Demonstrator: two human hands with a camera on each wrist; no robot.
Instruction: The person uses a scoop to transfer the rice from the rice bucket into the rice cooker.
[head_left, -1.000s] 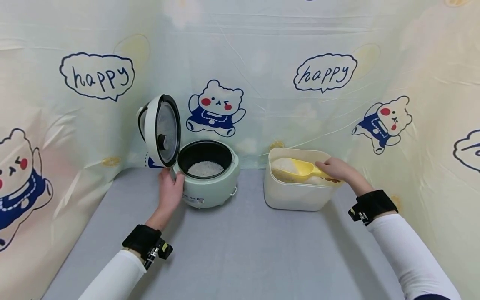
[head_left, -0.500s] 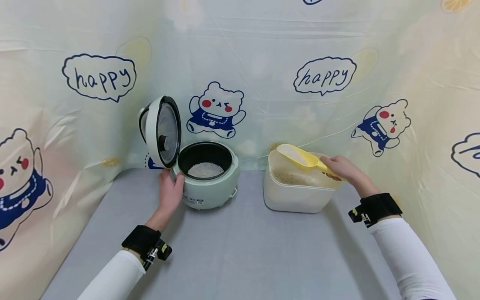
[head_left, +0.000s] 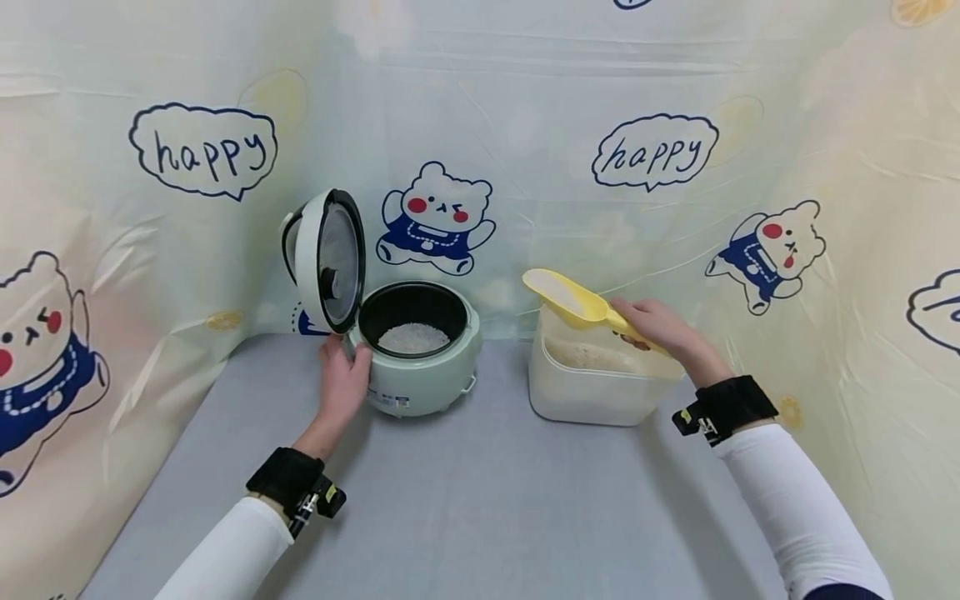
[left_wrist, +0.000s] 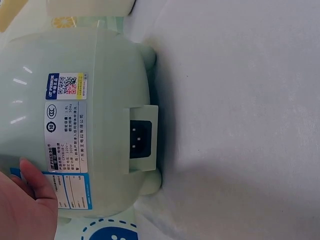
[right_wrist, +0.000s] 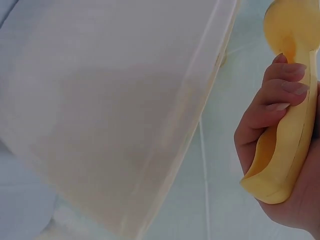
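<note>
A mint-green rice cooker [head_left: 423, 387] stands with its lid [head_left: 337, 262] raised, white rice [head_left: 413, 338] lying in its black inner pot. My left hand [head_left: 343, 379] grips the cooker's left side, just below the lid hinge. In the left wrist view this hand [left_wrist: 27, 205] partly covers the labels on the cooker body [left_wrist: 115, 65]. My right hand [head_left: 656, 325] holds a yellow scoop [head_left: 592, 310] by its handle, and rice fills the scoop's bowl. Below it is a cream rice bin [head_left: 592, 398] with rice inside. The right wrist view shows fingers [right_wrist: 265, 100] curled round the scoop handle [right_wrist: 285, 165].
Grey cloth [head_left: 487, 500] covers the table. A printed curtain [head_left: 540, 150] with bears and lettering hangs close behind the cooker and the bin. A power socket [left_wrist: 141, 139] on the cooker's side has no cord plugged in. Some tabletop separates cooker and bin.
The right hand has lifted the scoop out of the bin, full of rice, and moved it up and left, over the bin's left rim. The left hand has stayed at the cooker.
</note>
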